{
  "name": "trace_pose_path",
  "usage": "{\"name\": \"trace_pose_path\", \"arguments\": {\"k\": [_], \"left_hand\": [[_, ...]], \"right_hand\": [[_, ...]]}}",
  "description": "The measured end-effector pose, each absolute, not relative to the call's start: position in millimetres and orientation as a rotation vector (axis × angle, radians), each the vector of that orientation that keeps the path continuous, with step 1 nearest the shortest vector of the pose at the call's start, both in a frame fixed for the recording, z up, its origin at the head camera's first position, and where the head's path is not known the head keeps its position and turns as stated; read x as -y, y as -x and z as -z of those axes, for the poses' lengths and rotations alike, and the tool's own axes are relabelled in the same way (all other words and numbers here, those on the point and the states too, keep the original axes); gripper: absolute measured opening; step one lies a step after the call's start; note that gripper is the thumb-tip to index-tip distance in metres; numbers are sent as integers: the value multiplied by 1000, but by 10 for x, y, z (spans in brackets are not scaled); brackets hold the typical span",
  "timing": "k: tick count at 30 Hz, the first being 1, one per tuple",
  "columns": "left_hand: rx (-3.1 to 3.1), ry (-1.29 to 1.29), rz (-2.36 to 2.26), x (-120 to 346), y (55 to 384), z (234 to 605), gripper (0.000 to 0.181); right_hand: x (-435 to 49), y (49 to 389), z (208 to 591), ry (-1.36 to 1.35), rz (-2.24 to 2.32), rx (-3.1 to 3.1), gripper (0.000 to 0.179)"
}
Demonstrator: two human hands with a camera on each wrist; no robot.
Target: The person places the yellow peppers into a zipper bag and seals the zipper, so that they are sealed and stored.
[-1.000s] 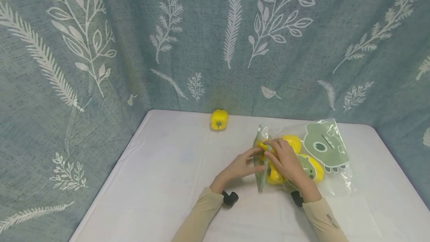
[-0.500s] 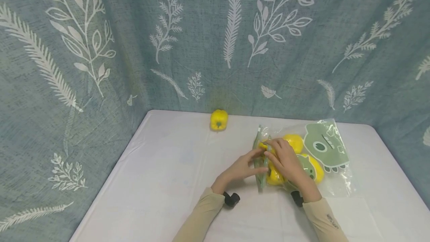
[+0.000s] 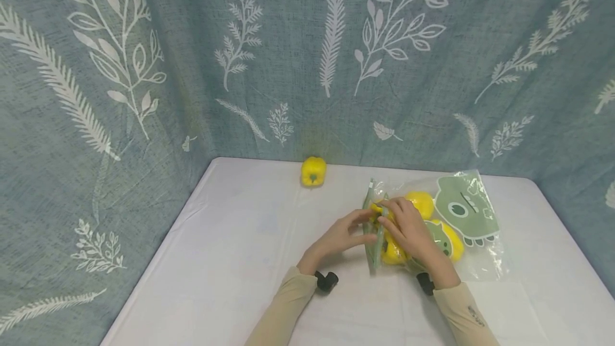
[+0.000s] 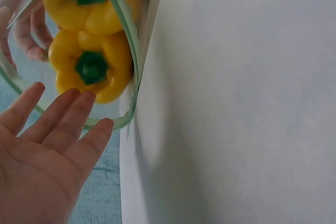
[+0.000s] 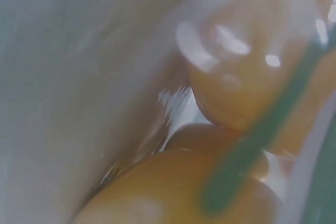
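A clear zip bag [image 3: 463, 210] printed with green cartoon figures lies on the table, its green-rimmed mouth facing left and spread wide. Several yellow bell peppers [image 3: 420, 205] are inside; two with green stems, one being the lower pepper [image 4: 119, 61], show through the mouth in the left wrist view. My right hand [image 3: 410, 233] lies over the bag and pinches its upper rim at the mouth. My left hand [image 3: 336, 238] is at the mouth with fingers extended and nothing held, fingertips [image 4: 86, 98] overlapping the lower rim. The right wrist view is filled by blurred plastic and peppers.
Another yellow bell pepper [image 3: 313, 171] sits outside the bag, near the back edge of the white table [image 3: 230, 239]. A blue-green leaf-patterned curtain [image 3: 288, 57] hangs behind and beside the table.
My left hand has drawn back slightly to the left from the bag's mouth. My right hand and the bag stay in place.
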State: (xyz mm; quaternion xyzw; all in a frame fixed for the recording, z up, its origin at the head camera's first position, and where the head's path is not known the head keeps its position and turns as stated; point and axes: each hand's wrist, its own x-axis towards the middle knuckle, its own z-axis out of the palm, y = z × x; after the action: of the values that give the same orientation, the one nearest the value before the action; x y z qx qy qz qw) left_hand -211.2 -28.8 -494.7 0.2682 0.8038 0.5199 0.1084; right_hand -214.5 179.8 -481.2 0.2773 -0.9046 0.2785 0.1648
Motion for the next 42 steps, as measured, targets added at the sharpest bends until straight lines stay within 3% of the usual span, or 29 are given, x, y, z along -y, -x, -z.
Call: {"name": "trace_pose_path", "arguments": {"k": [11,21,42], "left_hand": [[-2405,-731,-1577,441,2030,4628,59],[-2539,-594,-1609,612,2296,4855,58],[-2843,-399,-1755,1021,2619,4770,46]], "right_hand": [[-1808,2147,4821,-798,-797,2572,33],[-1804,2156,4813,-821,-792,2538,33],[-1809,2167,4824,-830,-797,2516,33]]}}
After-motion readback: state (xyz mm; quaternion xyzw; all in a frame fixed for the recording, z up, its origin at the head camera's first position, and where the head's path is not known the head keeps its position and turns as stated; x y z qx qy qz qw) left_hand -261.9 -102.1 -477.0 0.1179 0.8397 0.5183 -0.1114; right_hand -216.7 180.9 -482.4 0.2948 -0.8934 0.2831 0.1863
